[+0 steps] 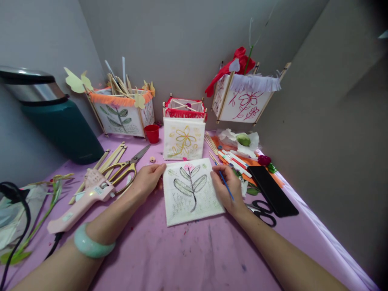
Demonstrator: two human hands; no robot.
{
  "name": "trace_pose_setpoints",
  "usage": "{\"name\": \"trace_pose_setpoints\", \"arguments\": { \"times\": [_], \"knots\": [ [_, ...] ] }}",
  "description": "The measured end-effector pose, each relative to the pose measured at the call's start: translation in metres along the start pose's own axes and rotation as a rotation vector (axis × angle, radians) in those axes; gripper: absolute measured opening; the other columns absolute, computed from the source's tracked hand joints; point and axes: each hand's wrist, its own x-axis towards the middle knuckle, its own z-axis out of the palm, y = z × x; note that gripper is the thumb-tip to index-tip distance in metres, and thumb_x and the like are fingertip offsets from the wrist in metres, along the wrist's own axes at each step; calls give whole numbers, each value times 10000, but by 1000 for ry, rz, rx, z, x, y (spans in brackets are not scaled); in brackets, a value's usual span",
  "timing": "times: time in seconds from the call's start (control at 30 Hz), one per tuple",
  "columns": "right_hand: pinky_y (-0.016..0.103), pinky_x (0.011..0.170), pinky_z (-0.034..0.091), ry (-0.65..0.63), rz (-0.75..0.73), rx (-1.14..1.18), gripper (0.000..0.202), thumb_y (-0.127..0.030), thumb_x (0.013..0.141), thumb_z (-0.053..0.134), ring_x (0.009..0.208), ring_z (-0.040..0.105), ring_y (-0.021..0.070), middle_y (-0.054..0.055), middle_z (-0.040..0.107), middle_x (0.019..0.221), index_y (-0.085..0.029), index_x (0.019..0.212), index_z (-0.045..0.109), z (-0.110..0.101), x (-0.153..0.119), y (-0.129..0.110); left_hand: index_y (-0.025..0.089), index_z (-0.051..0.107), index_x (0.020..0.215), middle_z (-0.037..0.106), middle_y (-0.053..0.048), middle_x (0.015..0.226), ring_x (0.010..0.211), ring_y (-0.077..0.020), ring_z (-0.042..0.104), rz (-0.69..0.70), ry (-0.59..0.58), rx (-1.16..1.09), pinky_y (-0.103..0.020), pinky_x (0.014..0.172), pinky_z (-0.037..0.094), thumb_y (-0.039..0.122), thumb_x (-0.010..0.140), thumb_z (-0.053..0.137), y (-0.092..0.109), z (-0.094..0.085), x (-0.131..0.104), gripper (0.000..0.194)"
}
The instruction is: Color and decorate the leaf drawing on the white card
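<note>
A white square panel [182, 210] bears a drawn plant with green leaves, a dark stem and a pink flower. My left hand [150, 178] pinches its upper left edge, thumb on top. At its right edge, my right hand [227, 186] holds a thin blue brush [224, 182] between closed fingers and also touches the panel. Just behind stands another white panel [184, 139] with a yellow flower drawing, in front of a red-fringed frame [184, 113].
On the left are gold-handled scissors [130, 165], a pink glue gun [81, 205], wooden sticks and a teal bottle [63, 129]. A black phone [273, 190], black-handled scissors [263, 212] and paper strips lie right. Decorated boxes stand at the back, beside a red cup [152, 133].
</note>
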Motion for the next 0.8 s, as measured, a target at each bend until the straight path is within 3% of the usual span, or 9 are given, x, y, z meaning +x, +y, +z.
{"name": "trace_pose_setpoints", "arguments": {
  "times": [0.33, 0.47, 0.6, 0.8],
  "knots": [
    [261, 614, 427, -61, -33, 28, 148, -288, 818, 530, 644, 520, 130, 11, 591, 778, -187, 920, 567, -1, -1, 1, 189, 468, 616, 413, 51, 342, 291, -64, 302, -39, -42, -152, -187, 318, 207, 471, 806, 506, 5, -6, 0, 342],
    [261, 608, 421, 51, -17, -7, 136, -280, 818, 522, 621, 506, 128, 1, 573, 744, -189, 908, 568, -3, 1, -1, 184, 507, 658, 447, 38, 366, 295, -73, 351, -94, -155, -72, -189, 324, 245, 464, 801, 515, 6, -5, -3, 314],
    [268, 625, 421, 61, -18, -40, 130, -272, 818, 512, 630, 508, 134, 1, 573, 743, -190, 902, 567, -3, 3, 1, 192, 474, 612, 472, 28, 372, 296, -73, 364, -118, -272, -15, -192, 335, 259, 402, 794, 536, 5, -4, -6, 285],
    [323, 724, 435, 34, -51, -79, 185, -287, 838, 487, 742, 546, 171, 49, 605, 854, -178, 971, 556, -4, 4, 2, 200, 457, 582, 481, 24, 368, 296, -76, 364, -85, -229, -18, -201, 346, 276, 391, 777, 548, 2, -6, -2, 289]
  ]
}}
